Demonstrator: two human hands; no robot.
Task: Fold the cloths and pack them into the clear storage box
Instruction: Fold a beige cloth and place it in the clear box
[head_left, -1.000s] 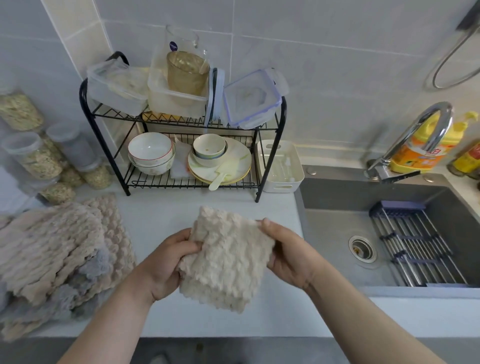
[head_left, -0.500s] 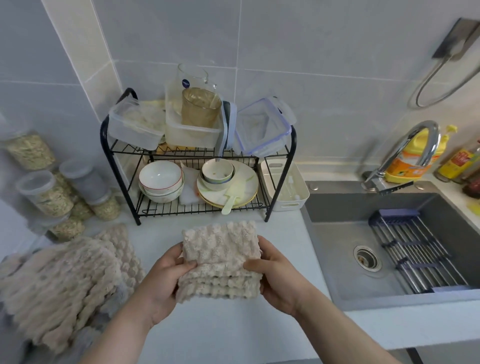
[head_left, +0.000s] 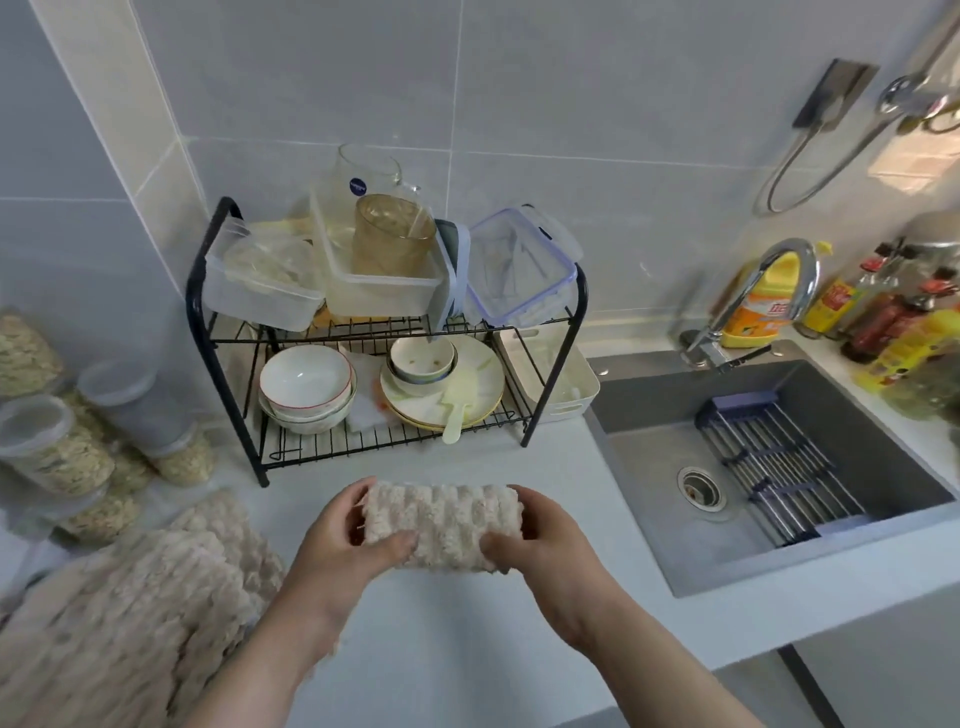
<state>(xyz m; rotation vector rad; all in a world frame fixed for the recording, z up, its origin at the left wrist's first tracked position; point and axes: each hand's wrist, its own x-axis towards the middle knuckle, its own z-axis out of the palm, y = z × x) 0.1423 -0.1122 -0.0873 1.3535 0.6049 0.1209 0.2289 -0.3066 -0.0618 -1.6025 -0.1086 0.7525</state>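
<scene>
Left grip (head_left: 340, 540) and right grip (head_left: 545, 543): each is curled round one end of the folded cloth (head_left: 441, 522), thumbs on the near face, fingers behind.

The cloth is held level in front of the dish rack (head_left: 581, 291), and it looks lifted off the desk (head_left: 447, 654). The fabric is thick and plush. Pinching both ends likely stops the layers springing open, so you can carry it as one compact bundle.

Front-left of the rack, a pile of cloths (head_left: 130, 613) lies loose on the desk. Judging by that, much folding is left.

On the rack's top shelf stand three clear boxes (head_left: 260, 286). You cannot tell from here which one is meant for packing.
- The middle one holds an amber cup (head_left: 395, 239), so the cup would have to come out first.
- The right one leans on edge with its blue-trimmed lid.
- The left one shows something pale inside, unclear what.

The rack's lower shelf holds bowls and plates, which are not in your path.

Left of the rack are jars (head_left: 52, 452) of grain. To the right is the sink (head_left: 675, 384), open and close by, so mind dropping the bundle that way.
</scene>
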